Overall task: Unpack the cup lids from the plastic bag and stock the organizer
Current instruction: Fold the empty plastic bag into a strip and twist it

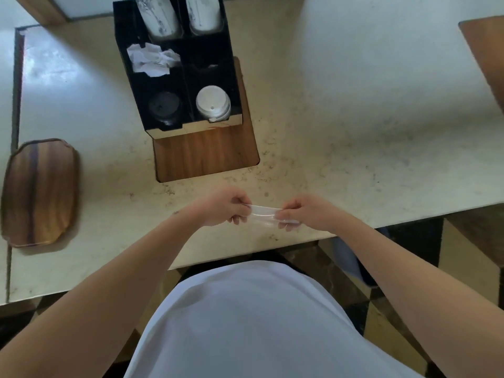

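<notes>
Left hand and right hand each pinch one end of a clear, flattened plastic bag, stretched between them above the pale stone bench. Beyond stands the black compartmented organizer, holding stacked white lids and black lids.

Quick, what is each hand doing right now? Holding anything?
Left hand: fingers curled, pinching one end of the clear plastic bag.
Right hand: fingers curled, pinching the other end of the same bag, stretched between them.

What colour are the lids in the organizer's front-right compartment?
White lids, seen in the head view.
</notes>
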